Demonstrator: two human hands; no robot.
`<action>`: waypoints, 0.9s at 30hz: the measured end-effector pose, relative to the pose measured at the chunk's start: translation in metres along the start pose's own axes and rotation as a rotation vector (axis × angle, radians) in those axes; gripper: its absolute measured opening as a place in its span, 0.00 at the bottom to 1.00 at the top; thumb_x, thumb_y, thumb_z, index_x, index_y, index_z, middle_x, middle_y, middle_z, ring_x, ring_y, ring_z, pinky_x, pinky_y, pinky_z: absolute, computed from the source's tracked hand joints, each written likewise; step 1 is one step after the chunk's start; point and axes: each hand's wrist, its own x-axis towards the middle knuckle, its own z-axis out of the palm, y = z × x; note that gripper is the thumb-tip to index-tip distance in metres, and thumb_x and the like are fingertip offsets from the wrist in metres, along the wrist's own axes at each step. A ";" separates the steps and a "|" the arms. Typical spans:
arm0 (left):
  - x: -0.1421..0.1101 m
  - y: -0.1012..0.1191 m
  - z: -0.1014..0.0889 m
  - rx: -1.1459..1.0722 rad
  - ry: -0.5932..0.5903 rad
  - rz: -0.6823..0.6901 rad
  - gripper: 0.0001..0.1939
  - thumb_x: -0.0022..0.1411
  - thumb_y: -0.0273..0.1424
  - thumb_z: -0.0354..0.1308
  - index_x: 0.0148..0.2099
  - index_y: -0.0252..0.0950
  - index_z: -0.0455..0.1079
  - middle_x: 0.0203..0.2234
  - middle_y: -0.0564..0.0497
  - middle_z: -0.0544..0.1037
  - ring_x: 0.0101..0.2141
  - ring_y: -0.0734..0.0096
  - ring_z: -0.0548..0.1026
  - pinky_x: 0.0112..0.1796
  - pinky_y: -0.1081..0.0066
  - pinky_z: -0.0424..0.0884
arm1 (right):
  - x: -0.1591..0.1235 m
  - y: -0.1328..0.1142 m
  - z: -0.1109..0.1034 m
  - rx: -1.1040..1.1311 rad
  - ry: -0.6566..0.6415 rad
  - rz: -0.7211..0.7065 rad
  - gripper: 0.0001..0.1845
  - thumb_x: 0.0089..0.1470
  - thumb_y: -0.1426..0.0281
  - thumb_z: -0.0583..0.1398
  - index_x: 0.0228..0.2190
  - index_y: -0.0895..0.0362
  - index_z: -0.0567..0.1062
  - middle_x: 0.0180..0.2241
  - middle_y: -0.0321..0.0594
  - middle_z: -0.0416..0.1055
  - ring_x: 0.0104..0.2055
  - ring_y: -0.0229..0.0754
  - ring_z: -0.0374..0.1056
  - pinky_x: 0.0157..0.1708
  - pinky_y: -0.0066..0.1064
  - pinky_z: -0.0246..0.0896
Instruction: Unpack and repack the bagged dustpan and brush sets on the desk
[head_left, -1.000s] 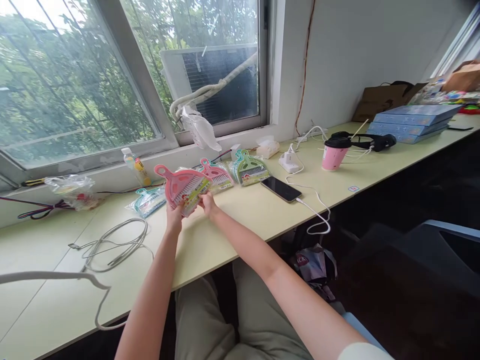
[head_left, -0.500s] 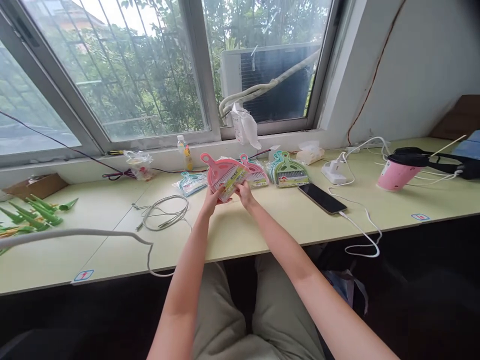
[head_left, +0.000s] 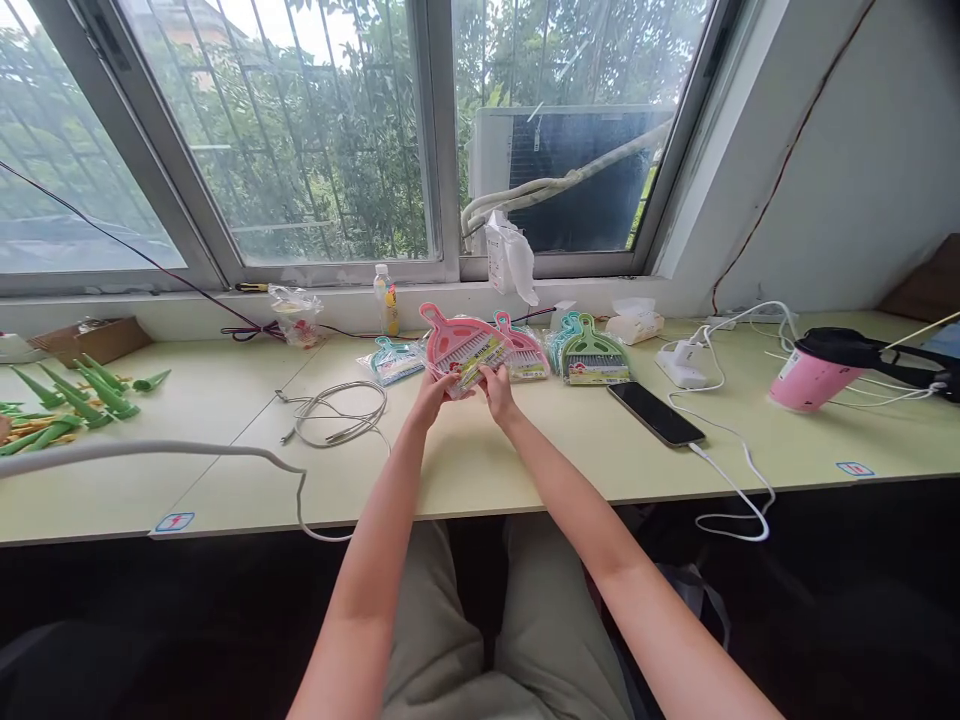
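Note:
Both hands hold up one packaged pink mini dustpan-and-brush set above the pale green desk. My left hand grips its lower left edge. My right hand pinches its lower right edge near the yellow label. Behind it on the desk lie more packaged sets: a teal one, a second pink one and a green one.
A black phone on a white charging cable lies to the right, with a white charger and a pink cup. Coiled grey cable is to the left. Green cone pieces lie far left. A small bottle stands on the sill.
The view swung left and levelled, bringing the green cones and cardboard box into sight. Both hands kept hold of the pink set, which stays lifted at the desk's middle.

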 end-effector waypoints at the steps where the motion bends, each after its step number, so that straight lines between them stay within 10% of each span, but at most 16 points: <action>1: 0.000 0.001 0.000 -0.004 0.013 0.002 0.35 0.47 0.32 0.70 0.58 0.36 0.65 0.49 0.42 0.78 0.44 0.54 0.79 0.41 0.52 0.82 | -0.001 0.000 0.001 0.002 -0.011 0.008 0.13 0.48 0.70 0.63 0.37 0.51 0.68 0.40 0.33 0.76 0.43 0.37 0.73 0.47 0.34 0.73; 27: 0.002 0.001 -0.003 0.088 0.095 -0.036 0.37 0.48 0.34 0.73 0.58 0.39 0.62 0.50 0.43 0.76 0.38 0.60 0.80 0.34 0.58 0.83 | 0.001 -0.005 0.008 0.038 0.057 0.123 0.11 0.49 0.77 0.63 0.35 0.53 0.70 0.35 0.32 0.77 0.40 0.38 0.74 0.45 0.32 0.74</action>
